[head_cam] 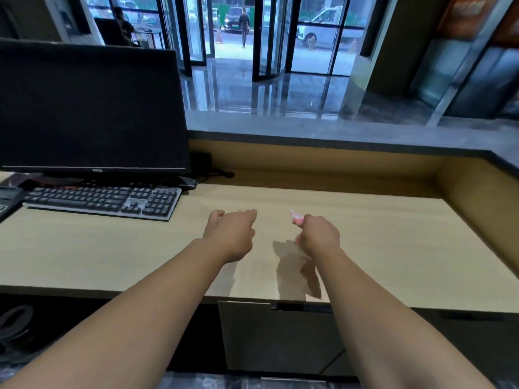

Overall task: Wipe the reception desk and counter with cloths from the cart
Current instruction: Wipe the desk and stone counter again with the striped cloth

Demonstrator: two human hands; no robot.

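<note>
- The keyboard (104, 200) lies well left of the left hand (230, 234); keep strokes clear of it.
- The left hand hovers over the desk (393, 248), fingers loosely curled, holding nothing.
- The right hand (318, 234) clutches a pink cloth (297, 220), mostly hidden in the fist; I'd flatten it before wiping.

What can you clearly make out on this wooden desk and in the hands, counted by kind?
Monitor: 1
Keyboard: 1
Dark keypad device, left edge: 1
Pink item, gripped by right hand: 1
Total: 4
Small dark bits behind the monitor: too unclear to count.
</note>
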